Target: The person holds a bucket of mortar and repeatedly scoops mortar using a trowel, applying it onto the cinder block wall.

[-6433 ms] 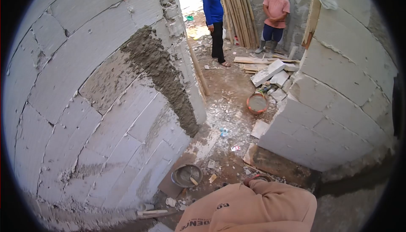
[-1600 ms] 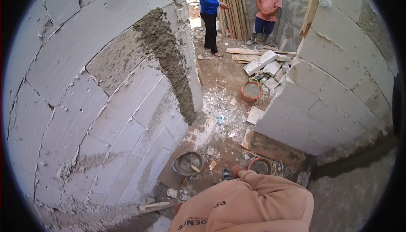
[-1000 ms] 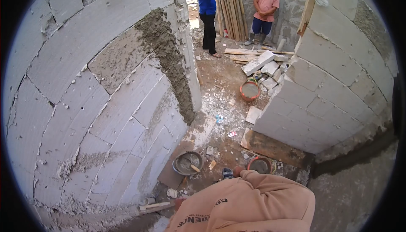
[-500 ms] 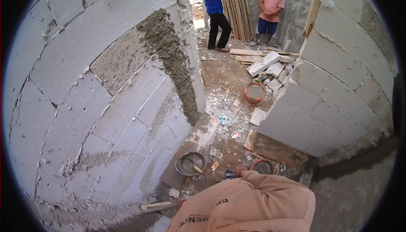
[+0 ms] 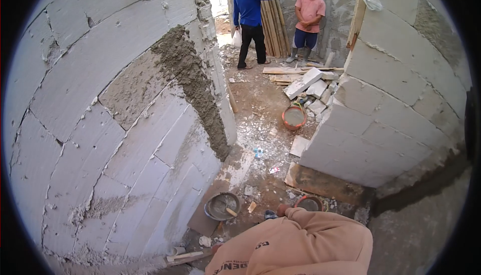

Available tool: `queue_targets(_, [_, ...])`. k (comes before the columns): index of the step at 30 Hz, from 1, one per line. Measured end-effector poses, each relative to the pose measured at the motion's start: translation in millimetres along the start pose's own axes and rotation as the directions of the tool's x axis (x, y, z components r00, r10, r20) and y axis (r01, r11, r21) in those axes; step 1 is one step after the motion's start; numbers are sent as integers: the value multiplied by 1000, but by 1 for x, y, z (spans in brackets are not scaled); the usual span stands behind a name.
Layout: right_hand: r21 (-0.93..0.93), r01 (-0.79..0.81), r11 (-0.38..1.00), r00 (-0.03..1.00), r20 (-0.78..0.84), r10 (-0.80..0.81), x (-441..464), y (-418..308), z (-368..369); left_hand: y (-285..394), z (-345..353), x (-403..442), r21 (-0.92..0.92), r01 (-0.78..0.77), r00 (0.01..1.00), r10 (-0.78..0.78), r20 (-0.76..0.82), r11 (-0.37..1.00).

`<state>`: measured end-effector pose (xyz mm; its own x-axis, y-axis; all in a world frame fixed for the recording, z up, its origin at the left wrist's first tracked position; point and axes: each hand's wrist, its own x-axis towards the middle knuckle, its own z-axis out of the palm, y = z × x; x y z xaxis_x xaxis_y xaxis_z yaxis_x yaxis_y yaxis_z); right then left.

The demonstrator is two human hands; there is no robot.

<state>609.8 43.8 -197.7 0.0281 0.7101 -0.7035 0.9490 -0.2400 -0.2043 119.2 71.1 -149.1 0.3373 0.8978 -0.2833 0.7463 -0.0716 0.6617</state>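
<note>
"What stands farthest left?"

"A block wall point(image 5: 75, 175), with a band of rough mortar point(image 5: 193, 89) down its far part. At its near foot lies a pale strip point(image 5: 184, 256), probably wood, pointing toward the left hand point(image 5: 216, 248)."

"Is that hand gripping it?"

"I can't tell; the sweatshirt point(image 5: 300, 240) covers all but a sliver."

"And next?"

"A dark tub point(image 5: 206, 206) of grey mix, a wooden handle point(image 5: 231, 212) leaning in it. Farther off, a person in a blue shirt point(image 5: 249, 8) reaches an arm toward bamboo poles point(image 5: 274, 22)."

"The right hand point(image 5: 283, 209)?"

"Near, just left of an orange-rimmed bucket point(image 5: 300, 199). Its fingers are hidden, so I can't say whether they're apart or closed on anything."

"Farther right?"

"Broken blocks point(image 5: 305, 83) beyond a second orange-rimmed bucket point(image 5: 294, 127), a person in a pink shirt point(image 5: 309, 10) behind, then another block wall point(image 5: 391, 119)."
</note>
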Motion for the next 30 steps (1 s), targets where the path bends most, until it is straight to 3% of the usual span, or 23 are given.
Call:
queue_targets(2, [-40, 19, 999, 1000, -4, -20, 9, 8, 7, 1, 2, 3, -1, 1, 1000, -1, 0, 1000])
queue_targets(8, [71, -68, 995, 994, -82, 73, -6, 19, 14, 1, 8, 10, -8, -6, 1000, 6, 6, 1000])
queue_targets(11, [-22, -4, 1000, 996, -86, 2, -13, 18, 13, -3, 9, 7, -11, -9, 1000, 9, 9, 1000])
queue_targets(23, [-24, -48, 999, 999, 18, 49, -25, -23, 3, -38, 8, -26, -31, -6, 1000, 6, -9, 999])
queue_targets(30, [49, -21, 999, 998, -63, 24, -39, -52, -3, -64, -7, -46, -24, 7, 999, -8, -46, 1000])
